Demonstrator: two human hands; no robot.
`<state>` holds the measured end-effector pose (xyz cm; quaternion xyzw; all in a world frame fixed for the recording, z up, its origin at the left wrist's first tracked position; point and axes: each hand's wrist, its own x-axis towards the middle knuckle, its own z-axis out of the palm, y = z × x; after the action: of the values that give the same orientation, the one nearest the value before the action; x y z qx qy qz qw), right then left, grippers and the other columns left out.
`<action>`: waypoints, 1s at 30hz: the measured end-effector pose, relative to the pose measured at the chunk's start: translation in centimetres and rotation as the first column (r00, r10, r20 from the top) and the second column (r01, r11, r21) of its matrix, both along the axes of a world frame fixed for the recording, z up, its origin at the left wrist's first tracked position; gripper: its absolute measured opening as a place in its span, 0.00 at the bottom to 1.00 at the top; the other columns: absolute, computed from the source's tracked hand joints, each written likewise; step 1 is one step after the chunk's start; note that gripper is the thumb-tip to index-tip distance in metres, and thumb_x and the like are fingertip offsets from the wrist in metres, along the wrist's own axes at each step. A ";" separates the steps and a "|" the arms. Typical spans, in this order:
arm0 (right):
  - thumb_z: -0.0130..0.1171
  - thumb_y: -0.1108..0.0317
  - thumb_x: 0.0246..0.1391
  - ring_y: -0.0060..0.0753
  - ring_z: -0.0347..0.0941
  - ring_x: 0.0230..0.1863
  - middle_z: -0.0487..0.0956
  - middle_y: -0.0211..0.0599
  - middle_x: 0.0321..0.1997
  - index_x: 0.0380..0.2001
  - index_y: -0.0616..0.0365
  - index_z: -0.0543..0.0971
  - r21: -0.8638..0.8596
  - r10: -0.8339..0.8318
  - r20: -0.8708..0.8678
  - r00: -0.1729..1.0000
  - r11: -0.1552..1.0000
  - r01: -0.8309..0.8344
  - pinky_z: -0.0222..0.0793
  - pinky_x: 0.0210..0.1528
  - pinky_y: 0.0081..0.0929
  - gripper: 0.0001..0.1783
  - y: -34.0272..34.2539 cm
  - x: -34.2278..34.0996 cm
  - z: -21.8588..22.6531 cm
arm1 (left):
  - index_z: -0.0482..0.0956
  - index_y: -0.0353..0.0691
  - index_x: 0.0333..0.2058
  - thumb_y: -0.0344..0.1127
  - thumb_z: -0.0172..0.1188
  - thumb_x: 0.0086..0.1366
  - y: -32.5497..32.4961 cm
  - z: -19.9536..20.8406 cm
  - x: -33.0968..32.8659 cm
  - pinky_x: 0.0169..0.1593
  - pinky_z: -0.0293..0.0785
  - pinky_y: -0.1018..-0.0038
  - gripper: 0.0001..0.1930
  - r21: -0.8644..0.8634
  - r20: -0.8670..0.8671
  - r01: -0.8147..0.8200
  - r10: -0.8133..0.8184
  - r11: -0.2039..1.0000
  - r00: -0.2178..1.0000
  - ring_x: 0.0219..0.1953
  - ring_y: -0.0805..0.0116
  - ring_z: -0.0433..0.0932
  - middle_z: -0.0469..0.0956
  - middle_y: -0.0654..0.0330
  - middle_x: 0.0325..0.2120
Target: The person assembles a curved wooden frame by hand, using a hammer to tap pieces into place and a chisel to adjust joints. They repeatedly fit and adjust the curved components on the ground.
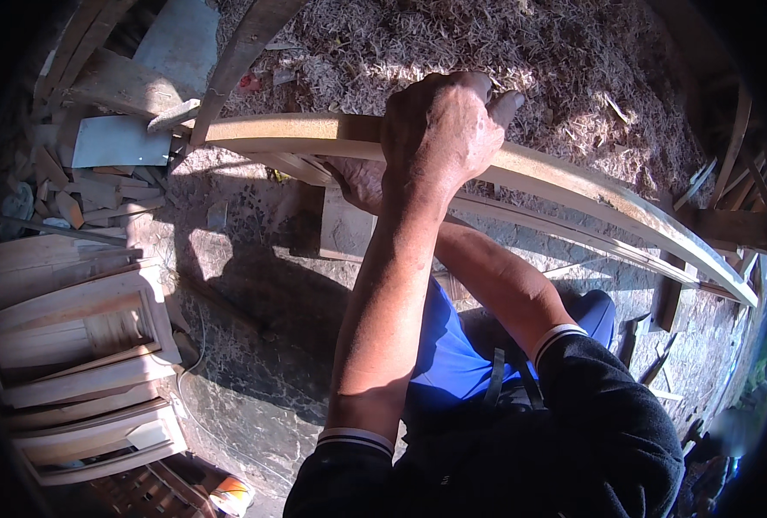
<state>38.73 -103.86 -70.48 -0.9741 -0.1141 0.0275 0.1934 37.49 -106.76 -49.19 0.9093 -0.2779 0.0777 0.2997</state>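
Observation:
A long, pale wooden beam [590, 177] with a curved edge stretches across in front of me. My left hand [444, 129] is closed over its top edge; the fingers on the far side are hidden, and the thumb sticks out to the right. My right arm crosses behind the left forearm. Below the beam, my right hand [357, 181] is in shadow, partly covered by the left wrist, and looks curled; what it holds cannot be made out. A pale wooden block [344, 226] stands just under that hand.
Wood shavings [539, 60] pile up beyond the beam. An upright post [241, 65] meets the beam's left end. Offcuts [90, 190] lie at far left, with stacked wooden frames [81, 345] nearer me. A thin cord [195, 380] runs along the ground.

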 end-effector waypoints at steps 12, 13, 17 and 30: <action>0.49 0.64 0.64 0.49 0.81 0.47 0.84 0.43 0.43 0.47 0.51 0.81 -0.034 0.044 -0.019 0.999 0.998 -0.045 0.74 0.51 0.54 0.14 1.1 1.0 -0.7 | 0.86 0.41 0.25 0.53 0.66 0.64 0.1 0.0 -0.4 0.31 0.82 0.63 0.20 -0.076 0.091 0.017 -0.011 0.997 0.996 0.25 0.56 0.86 0.84 0.52 0.22; 0.49 0.64 0.64 0.49 0.81 0.48 0.84 0.43 0.43 0.47 0.51 0.81 -0.035 0.045 -0.018 0.999 0.998 -0.045 0.74 0.51 0.54 0.14 1.2 1.1 -0.7 | 0.86 0.41 0.25 0.54 0.66 0.64 0.1 -0.1 -0.3 0.31 0.82 0.63 0.20 -0.087 0.142 0.030 -0.017 0.996 0.990 0.24 0.56 0.86 0.84 0.52 0.21; 0.49 0.65 0.64 0.48 0.81 0.48 0.84 0.42 0.43 0.47 0.51 0.81 -0.027 0.073 -0.013 0.997 0.997 -0.074 0.74 0.51 0.55 0.13 1.8 0.9 -0.6 | 0.86 0.41 0.25 0.54 0.66 0.63 0.0 -0.3 -0.1 0.30 0.82 0.63 0.21 -0.096 0.188 0.015 0.003 0.995 0.982 0.24 0.57 0.86 0.84 0.52 0.21; 0.49 0.65 0.65 0.47 0.81 0.49 0.83 0.40 0.43 0.45 0.52 0.81 -0.016 0.104 -0.019 0.994 0.994 -0.105 0.73 0.52 0.56 0.13 4.2 2.2 -0.7 | 0.86 0.42 0.25 0.54 0.67 0.62 0.1 -0.1 -0.3 0.29 0.82 0.64 0.20 -0.125 0.180 0.016 0.006 0.992 0.984 0.23 0.58 0.85 0.83 0.53 0.20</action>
<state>40.95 -99.71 -71.21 -0.9681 -0.1629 0.0476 0.1845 37.20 -106.69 -49.34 0.8772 -0.3007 0.1763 0.3302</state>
